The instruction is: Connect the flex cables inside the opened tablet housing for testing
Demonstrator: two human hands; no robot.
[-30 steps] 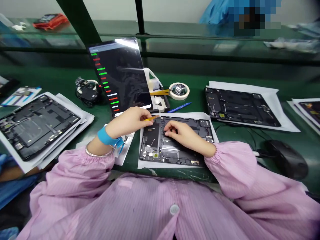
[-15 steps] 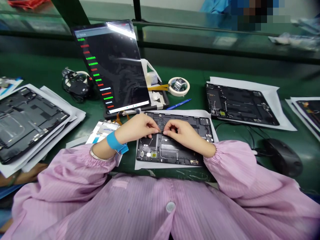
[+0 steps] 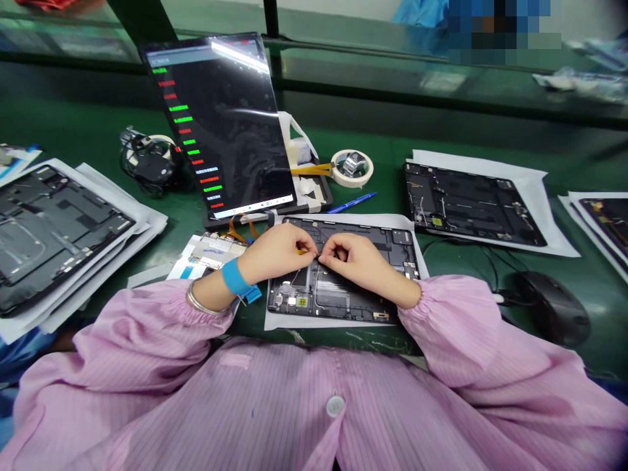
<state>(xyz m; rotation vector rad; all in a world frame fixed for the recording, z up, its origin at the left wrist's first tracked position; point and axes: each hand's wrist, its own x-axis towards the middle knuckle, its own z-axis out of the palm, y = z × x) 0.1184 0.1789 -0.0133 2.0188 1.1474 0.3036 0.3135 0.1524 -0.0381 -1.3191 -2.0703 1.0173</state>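
Note:
A black tablet housing [image 3: 353,307] with its inner parts exposed lies on a white sheet in front of me. Over its upper middle, my left hand [image 3: 287,248] pinches its fingertips together, with a sliver of yellow showing at them. My right hand [image 3: 350,255] is closed in a pinch too, its fingertips almost meeting the left ones. What the fingertips hold is too small to name. Thin wires run across the housing. A blue band [image 3: 238,278] circles my left wrist. Just left of that hand lies a circuit board [image 3: 210,252] with orange flex cables.
A lit screen [image 3: 226,131] stands tilted behind the housing. Nearby are a tape roll [image 3: 338,171] and a blue pen [image 3: 350,203]. Another open housing [image 3: 471,203] lies right, above a black mouse [image 3: 552,307]. Housings with paper sheets [image 3: 63,242] are stacked left.
My left hand has shifted slightly right, and a bit of yellow now shows at its fingers. My right hand stays nearly in place. At the far left, another person's forearm has mostly left view.

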